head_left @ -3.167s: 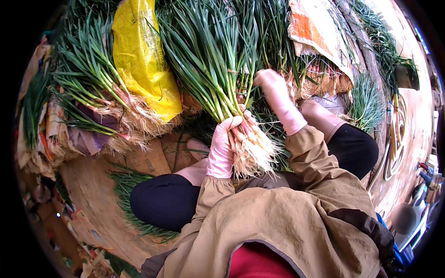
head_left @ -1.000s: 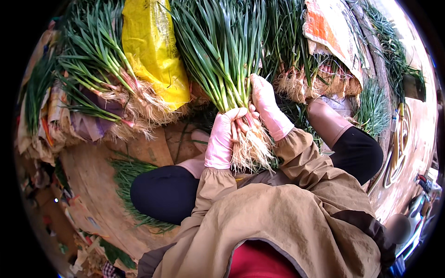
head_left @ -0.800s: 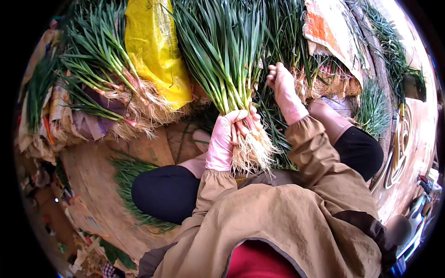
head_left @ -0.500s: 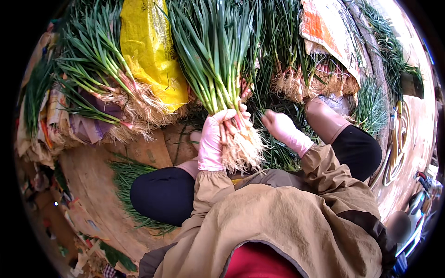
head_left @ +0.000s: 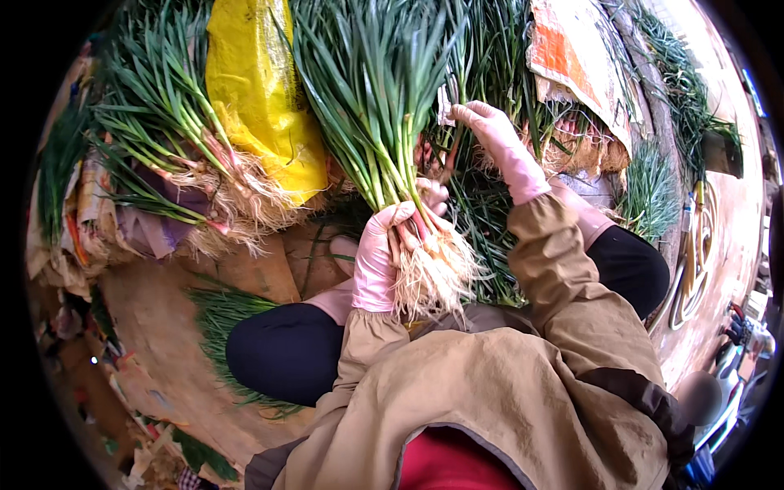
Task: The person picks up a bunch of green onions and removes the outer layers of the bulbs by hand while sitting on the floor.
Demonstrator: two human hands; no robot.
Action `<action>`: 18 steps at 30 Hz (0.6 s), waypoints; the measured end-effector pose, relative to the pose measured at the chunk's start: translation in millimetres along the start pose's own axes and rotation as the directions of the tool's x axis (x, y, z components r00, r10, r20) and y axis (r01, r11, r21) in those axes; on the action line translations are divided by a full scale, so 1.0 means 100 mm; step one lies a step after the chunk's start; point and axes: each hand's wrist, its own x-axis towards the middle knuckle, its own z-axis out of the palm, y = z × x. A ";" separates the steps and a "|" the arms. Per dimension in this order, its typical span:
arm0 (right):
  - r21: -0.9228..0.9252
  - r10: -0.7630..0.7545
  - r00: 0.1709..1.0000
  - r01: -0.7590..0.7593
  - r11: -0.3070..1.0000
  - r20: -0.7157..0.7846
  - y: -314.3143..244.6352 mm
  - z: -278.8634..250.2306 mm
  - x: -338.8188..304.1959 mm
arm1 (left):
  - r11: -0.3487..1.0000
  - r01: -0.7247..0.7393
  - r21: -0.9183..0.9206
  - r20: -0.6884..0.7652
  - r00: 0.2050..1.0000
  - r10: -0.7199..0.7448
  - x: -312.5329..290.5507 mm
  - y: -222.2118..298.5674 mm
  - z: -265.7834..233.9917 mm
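My left hand [head_left: 380,249], in a pale pink glove, is wrapped round a thick bunch of green garlic [head_left: 396,167]. The long green leaves point away from me, and the pale stringy roots [head_left: 433,269] hang toward my lap. My right hand [head_left: 492,135], gloved alike, reaches past the bunch on its right side. Its thumb and fingertips pinch a single green garlic stalk [head_left: 453,151] beside the pile; the stalk's lower end is blurred.
More green garlic [head_left: 233,167] lies at the left, beside a yellow plastic sack [head_left: 273,106]. A white and orange sack [head_left: 576,57] covers another heap at the far right. Loose green leaves [head_left: 233,327] lie by my left knee. A coiled hose [head_left: 698,253] rests at the right.
My right hand has moved away from me and slightly left, from beside the roots to the pile, and now pinches a stalk. The left hand keeps its hold on the bunch.
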 end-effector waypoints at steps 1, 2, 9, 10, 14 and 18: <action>0.128 -0.044 0.994 0.031 0.991 0.098 -0.12 0.04 -0.12 | 0.997 0.065 0.048 0.113 0.991 -0.070 -0.02 0.08 -0.08; 0.042 0.021 0.987 -0.028 0.999 0.158 -0.23 0.13 -0.28 | 0.991 0.060 0.116 0.113 0.991 -0.074 0.03 0.05 -0.18; 0.546 0.129 0.954 -0.262 0.796 0.270 -0.18 0.44 -0.91 | 0.984 0.146 0.100 0.153 0.975 -0.160 0.20 -0.08 -0.27; 0.546 0.106 0.962 -0.232 0.805 0.252 -0.13 0.43 -0.86 | 0.985 0.120 0.121 0.128 0.982 -0.135 0.16 -0.10 -0.17; 0.630 0.167 0.932 -0.342 0.698 0.321 -0.20 0.41 -0.63 | 0.982 0.172 -0.079 0.145 0.977 -0.160 0.08 -0.07 -0.12; 0.663 0.137 0.954 -0.285 0.693 0.267 -0.30 0.47 -0.60 | 0.988 0.140 -0.064 0.126 0.983 -0.132 0.04 -0.11 0.03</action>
